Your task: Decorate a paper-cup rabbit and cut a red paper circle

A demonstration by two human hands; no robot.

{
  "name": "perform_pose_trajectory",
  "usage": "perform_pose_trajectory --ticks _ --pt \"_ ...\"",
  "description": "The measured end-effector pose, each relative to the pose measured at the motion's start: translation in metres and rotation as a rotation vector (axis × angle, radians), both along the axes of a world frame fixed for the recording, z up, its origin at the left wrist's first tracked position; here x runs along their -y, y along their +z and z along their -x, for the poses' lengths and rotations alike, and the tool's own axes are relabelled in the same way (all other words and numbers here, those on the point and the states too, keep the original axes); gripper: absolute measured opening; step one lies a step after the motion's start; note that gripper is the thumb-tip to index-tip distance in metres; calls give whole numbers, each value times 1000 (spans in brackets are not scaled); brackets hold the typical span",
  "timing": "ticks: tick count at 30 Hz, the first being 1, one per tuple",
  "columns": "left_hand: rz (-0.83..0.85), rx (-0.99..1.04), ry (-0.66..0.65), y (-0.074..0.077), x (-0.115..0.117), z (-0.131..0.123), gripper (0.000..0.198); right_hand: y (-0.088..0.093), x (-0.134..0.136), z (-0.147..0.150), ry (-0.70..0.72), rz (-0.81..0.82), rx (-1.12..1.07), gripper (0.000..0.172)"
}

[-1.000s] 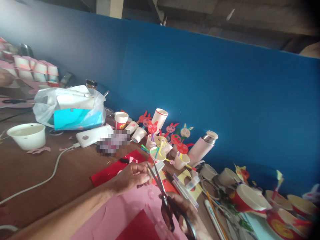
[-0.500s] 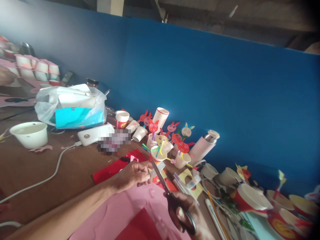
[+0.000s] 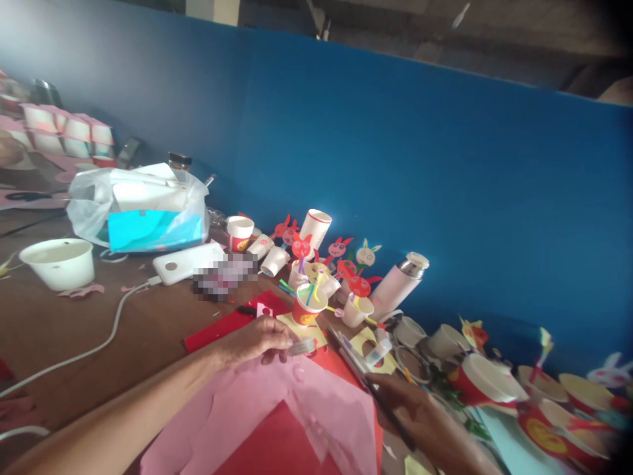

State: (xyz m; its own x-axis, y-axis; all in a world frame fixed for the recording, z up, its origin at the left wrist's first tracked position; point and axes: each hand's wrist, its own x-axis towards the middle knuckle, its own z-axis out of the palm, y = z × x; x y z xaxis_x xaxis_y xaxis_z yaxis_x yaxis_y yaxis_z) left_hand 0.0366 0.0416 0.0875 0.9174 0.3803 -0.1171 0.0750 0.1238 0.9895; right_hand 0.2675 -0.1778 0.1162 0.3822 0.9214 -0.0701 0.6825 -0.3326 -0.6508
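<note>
My left hand [image 3: 262, 340] is closed, thumb against fingers, on a small translucent strip [image 3: 301, 347] that looks like clear tape. It hovers above pink paper [image 3: 262, 396], on which a red sheet [image 3: 277, 439] lies. Black-handled scissors [image 3: 353, 361] are in my right hand [image 3: 418, 406], blades aimed away from me and to the left, over the paper's right side. Blur hides the exact grip on the handles. Just beyond my left hand stands a red-and-white paper cup [image 3: 310, 305] with a yellow paper face and straws in it.
Paper cups with red animal faces [image 3: 359, 287] stand near a pink thermos [image 3: 398, 287]. On the left are a white power bank [image 3: 185, 264] with cable, a white bowl [image 3: 58, 264] and a plastic bag [image 3: 190, 198]. More decorated cups [image 3: 492, 382] crowd the right. Another person's hand [image 3: 10, 148] shows far left.
My right hand has moved right and away from my left hand with the scissors, which have turned edge-on and lower. The clear strip in my left hand now lies flatter.
</note>
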Motion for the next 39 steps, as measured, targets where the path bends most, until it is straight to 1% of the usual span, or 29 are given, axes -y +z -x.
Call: perform_pose_trajectory --ticks 3,6,9,11,16,20,24,27,31,36,39 --pt "-19 1 5 1 0 2 23 -8 2 -4 -21 122 171 43" --pt "-37 -5 14 -1 0 1 24 -24 5 -4 -53 223 315 46" --pt "-68 -49 -1 -3 -1 -1 22 -37 9 2 -45 240 430 46" --pt "-105 -88 -14 -4 -1 -2 19 -40 9 7 -34 249 475 43" --pt "-184 -111 -13 1 1 0 18 -33 5 16 -1 314 470 45" --pt "-162 -86 -24 1 -2 2 22 -35 5 18 26 326 438 45" --pt "-149 -58 -25 0 -5 4 28 -40 8 21 2 339 489 46" --pt "-138 -44 -8 3 -4 5 30 -37 7 25 17 350 536 45" --pt "-109 -7 -5 6 0 5 33 -32 0 31 -6 380 608 42" --pt "-24 -9 -16 5 1 4 34 -33 -3 32 -23 320 689 34" --pt "-13 -16 -26 7 1 3 33 -26 -8 32 -1 294 688 30"
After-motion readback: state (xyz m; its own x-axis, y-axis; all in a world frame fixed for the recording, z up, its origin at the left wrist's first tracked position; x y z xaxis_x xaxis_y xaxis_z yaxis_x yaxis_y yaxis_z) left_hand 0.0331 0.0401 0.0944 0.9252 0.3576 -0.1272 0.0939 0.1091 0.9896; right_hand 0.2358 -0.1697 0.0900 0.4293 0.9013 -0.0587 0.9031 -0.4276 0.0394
